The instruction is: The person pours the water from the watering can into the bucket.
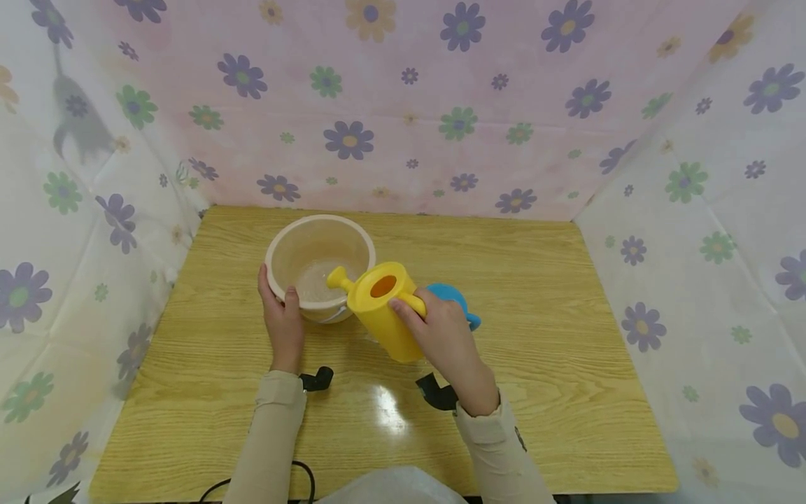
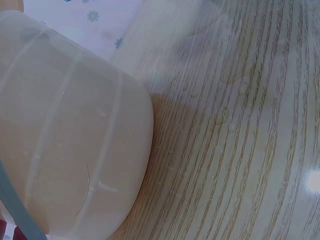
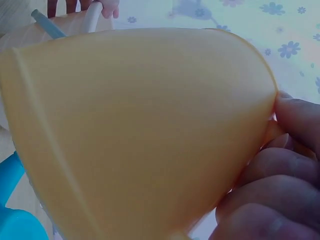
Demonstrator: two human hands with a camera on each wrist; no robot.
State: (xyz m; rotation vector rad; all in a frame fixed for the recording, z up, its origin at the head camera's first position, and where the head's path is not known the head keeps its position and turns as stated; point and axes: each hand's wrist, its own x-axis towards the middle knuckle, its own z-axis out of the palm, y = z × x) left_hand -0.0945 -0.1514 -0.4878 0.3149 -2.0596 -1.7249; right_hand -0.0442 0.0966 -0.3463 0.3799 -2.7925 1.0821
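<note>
A pale beige plastic bucket (image 1: 321, 306) stands on the table at left, with some clear liquid in its bottom. My left hand (image 1: 285, 329) holds its near left side, thumb at the rim and fingers along the outer wall. My right hand (image 1: 443, 329) grips the handle of a yellow watering can (image 1: 390, 325), fingers curled around it. The can is tilted to the left, and its spout (image 1: 340, 278) points over the bucket's opening. In the right wrist view the can's yellow wall (image 3: 140, 125) fills most of the frame.
Partly hidden behind the right hand is a blue rounded object (image 1: 450, 294) with a projecting part. Drops of water (image 2: 222, 116) lie on the wood-grain table (image 1: 535, 294) near the bucket. Flower-patterned cloth (image 1: 403, 105) encloses the table's back and sides. A black cable (image 1: 305, 467) runs at the front edge.
</note>
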